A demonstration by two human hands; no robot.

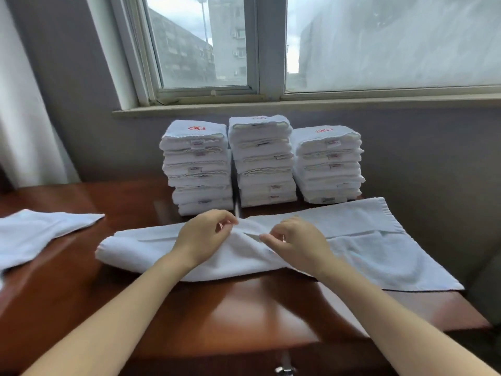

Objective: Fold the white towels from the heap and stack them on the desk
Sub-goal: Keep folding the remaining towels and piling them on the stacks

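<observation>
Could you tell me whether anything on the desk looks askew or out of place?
Nothing is spilled or damaged. The left stack leans slightly: its lower towels sit further right than its top ones. The towel being folded lies bunched where the left hand and right hand pinch its middle.

Overcast daylight pours through the window point(200, 50) at 12 o'clock, glazing the desk point(244, 302) with soft glare; edges bow, slight blur throughout.
</observation>
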